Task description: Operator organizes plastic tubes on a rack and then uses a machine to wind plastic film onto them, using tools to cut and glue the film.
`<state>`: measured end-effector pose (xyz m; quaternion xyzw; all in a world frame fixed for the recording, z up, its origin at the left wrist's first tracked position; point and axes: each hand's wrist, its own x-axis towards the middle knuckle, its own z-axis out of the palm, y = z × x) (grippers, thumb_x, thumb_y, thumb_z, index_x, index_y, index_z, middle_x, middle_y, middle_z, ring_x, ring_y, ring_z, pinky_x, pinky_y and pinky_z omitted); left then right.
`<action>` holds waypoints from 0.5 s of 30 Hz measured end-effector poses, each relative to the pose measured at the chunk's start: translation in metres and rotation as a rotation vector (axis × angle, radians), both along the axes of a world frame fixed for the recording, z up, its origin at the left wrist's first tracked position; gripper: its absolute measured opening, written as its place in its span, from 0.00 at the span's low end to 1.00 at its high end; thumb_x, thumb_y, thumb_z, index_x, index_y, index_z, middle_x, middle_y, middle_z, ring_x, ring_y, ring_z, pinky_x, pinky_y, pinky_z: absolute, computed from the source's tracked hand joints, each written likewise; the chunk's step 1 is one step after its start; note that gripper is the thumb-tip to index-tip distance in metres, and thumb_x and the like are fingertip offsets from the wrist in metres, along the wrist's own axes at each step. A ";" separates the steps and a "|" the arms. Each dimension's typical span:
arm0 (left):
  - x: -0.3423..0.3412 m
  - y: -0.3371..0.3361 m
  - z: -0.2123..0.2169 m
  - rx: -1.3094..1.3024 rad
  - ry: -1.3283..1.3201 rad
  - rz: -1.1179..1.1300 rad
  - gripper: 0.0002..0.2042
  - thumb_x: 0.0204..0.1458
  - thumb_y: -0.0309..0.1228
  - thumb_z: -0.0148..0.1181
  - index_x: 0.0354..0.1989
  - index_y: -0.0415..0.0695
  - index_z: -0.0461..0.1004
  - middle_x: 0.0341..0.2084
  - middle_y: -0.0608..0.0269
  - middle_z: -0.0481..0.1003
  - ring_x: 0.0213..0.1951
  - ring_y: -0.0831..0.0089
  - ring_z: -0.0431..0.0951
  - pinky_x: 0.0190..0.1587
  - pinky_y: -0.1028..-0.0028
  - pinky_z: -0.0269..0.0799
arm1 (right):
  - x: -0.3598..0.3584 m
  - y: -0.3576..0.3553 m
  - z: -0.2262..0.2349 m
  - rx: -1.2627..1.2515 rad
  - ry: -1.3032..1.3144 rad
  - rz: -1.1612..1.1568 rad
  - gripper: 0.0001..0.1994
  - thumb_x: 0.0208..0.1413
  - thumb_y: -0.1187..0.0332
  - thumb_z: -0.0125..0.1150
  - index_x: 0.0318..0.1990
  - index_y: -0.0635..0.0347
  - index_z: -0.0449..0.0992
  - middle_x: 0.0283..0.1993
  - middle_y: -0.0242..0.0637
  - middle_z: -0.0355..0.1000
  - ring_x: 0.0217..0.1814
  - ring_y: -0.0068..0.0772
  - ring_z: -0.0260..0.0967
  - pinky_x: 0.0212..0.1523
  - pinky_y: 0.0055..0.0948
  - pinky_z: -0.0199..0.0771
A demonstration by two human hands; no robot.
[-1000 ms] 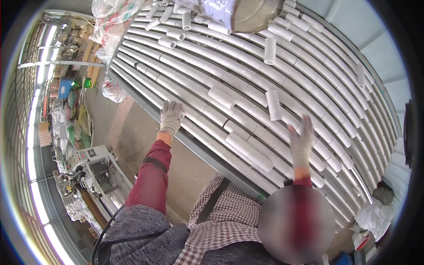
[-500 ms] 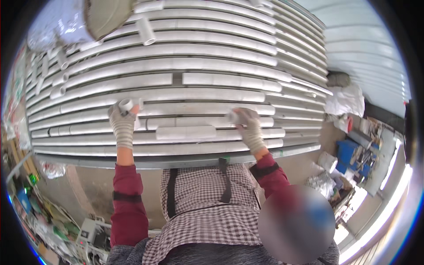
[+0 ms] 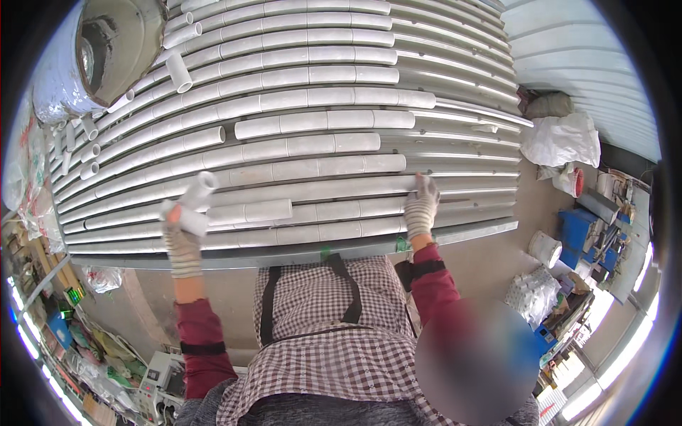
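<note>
Mostly, tubes [image 3: 305, 170] are laid in rows on the surface [image 3: 469, 233], several left loose on top, one tube [image 3: 193, 221] clamped in the left hand [image 3: 182, 247], a row [image 3: 355, 189] end met by the right hand [image 3: 421, 207], grip unclear.

You had white tubes at your left hand and a row's end at your right.
Your left hand [image 3: 182, 240] gripped a short, smooth lower tube [image 3: 191, 221], tilted above the rows toward the left of the worktop's near edge [image 3: 462, 236]; just beyond it an upper tube [image 3: 197, 192] slanted, open end up, blurred. Your right hand [image 3: 422, 204] was at the right end of a tube row [image 3: 341, 189], laid end to end and parallel to that edge, stopping short of the worktop's right edge.
</note>
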<state>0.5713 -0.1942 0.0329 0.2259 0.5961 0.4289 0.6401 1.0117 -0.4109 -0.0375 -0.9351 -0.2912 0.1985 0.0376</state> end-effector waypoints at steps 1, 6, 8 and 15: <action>0.036 -0.010 -0.002 -0.008 -0.021 -0.027 0.23 0.41 0.39 0.65 0.45 0.45 0.65 0.39 0.61 0.69 0.40 0.66 0.72 0.41 0.66 0.73 | 0.001 -0.007 -0.004 -0.123 -0.013 0.042 0.24 0.52 0.66 0.48 0.60 0.46 0.61 0.64 0.41 0.53 0.68 0.46 0.47 0.68 0.41 0.47; 0.194 -0.072 -0.035 0.049 -0.166 -0.341 0.22 0.39 0.43 0.67 0.40 0.44 0.71 0.35 0.64 0.71 0.36 0.70 0.73 0.39 0.68 0.73 | -0.031 0.007 0.010 -0.078 0.102 0.287 0.28 0.56 0.66 0.44 0.65 0.53 0.51 0.68 0.42 0.46 0.70 0.44 0.43 0.69 0.40 0.43; 0.286 -0.072 -0.010 -0.130 -0.152 -0.423 0.22 0.40 0.40 0.67 0.43 0.43 0.72 0.32 0.66 0.72 0.32 0.74 0.74 0.33 0.69 0.74 | -0.018 -0.007 0.002 0.025 0.198 0.236 0.27 0.57 0.68 0.44 0.66 0.53 0.51 0.69 0.42 0.45 0.71 0.42 0.43 0.69 0.39 0.44; 0.401 -0.069 -0.043 0.298 0.518 -0.801 0.18 0.43 0.29 0.63 0.44 0.40 0.71 0.27 0.54 0.76 0.31 0.66 0.77 0.37 0.68 0.73 | 0.089 0.025 -0.003 1.010 0.907 -0.499 0.25 0.57 0.74 0.49 0.63 0.62 0.56 0.66 0.41 0.54 0.66 0.34 0.54 0.64 0.31 0.53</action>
